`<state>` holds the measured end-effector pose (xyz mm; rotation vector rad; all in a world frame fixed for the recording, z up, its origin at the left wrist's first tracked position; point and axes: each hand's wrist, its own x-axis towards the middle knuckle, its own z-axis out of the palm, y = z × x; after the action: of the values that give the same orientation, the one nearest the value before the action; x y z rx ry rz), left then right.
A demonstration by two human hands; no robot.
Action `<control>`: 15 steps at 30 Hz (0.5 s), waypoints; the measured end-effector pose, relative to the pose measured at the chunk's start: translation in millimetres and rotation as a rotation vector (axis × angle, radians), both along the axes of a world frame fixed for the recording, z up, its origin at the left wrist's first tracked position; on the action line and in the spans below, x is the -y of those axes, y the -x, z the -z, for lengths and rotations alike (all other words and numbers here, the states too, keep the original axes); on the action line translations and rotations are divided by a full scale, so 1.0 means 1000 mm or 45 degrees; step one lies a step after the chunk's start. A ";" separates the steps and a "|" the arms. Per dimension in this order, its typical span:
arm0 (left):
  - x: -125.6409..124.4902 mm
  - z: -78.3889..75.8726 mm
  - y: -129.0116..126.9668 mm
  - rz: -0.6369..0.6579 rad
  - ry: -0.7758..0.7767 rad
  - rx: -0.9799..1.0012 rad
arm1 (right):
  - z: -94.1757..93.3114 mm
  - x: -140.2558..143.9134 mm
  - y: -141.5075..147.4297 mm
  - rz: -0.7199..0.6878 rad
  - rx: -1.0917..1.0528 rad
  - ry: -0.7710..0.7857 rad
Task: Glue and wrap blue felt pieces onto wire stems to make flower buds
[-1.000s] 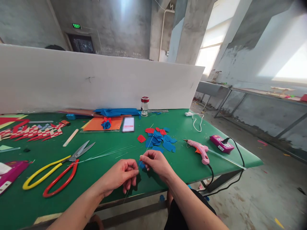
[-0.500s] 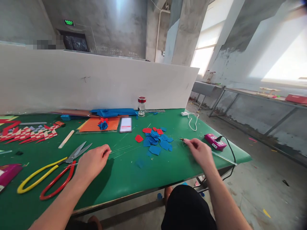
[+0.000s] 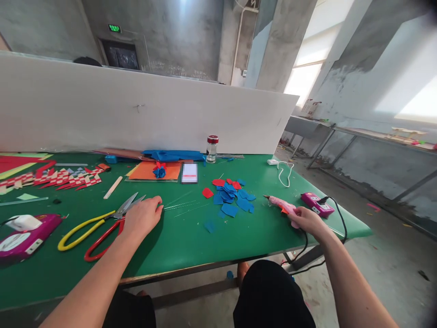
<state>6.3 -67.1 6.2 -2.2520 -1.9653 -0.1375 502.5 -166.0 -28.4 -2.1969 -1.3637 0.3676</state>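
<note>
My left hand (image 3: 145, 216) is closed just above the table, left of the middle. Thin pale wires (image 3: 179, 206) run rightward from its fingertips, and I cannot tell how many are pinched. My right hand (image 3: 309, 221) grips the rear of a pink hot glue gun (image 3: 282, 203), whose nozzle points left. Blue fabric or paper petals (image 3: 229, 210) are piled between the hands, with several red petals (image 3: 207, 193) at their edge. Under the left wrist lie large scissors (image 3: 82, 235) with one yellow and one red handle, blades partly apart.
A red-and-blue flower (image 3: 159, 171) lies on orange sheets (image 3: 138, 172), beside a phone (image 3: 189, 173). A red-lidded jar (image 3: 211, 149) stands by the white board (image 3: 191, 114). Purple power strips (image 3: 317, 205) sit at both sides, with a black cord (image 3: 344, 223) at right.
My right hand has gone from the glue gun's nozzle area to its rear, leaving the pink body in sight. My left hand stays by the wires. The view has swung left.
</note>
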 end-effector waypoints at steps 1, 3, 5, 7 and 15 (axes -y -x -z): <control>0.001 0.000 -0.001 0.020 -0.050 -0.004 | -0.004 0.004 0.004 0.004 -0.084 -0.016; 0.004 0.000 -0.003 0.069 -0.175 -0.007 | -0.013 0.014 0.016 -0.042 -0.362 -0.113; 0.006 -0.001 -0.006 0.132 -0.306 0.001 | -0.024 0.026 0.033 -0.157 -0.699 -0.234; 0.008 -0.001 -0.010 0.214 -0.421 0.041 | -0.035 0.036 0.051 -0.288 -0.994 -0.241; 0.022 0.006 -0.039 0.588 -0.464 0.228 | -0.047 0.044 0.111 -0.637 -1.115 -0.116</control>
<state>45.1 -89.1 -0.1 -2.4498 -1.3082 -0.7065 391.0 -209.9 18.4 -1.2912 -1.3178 1.2404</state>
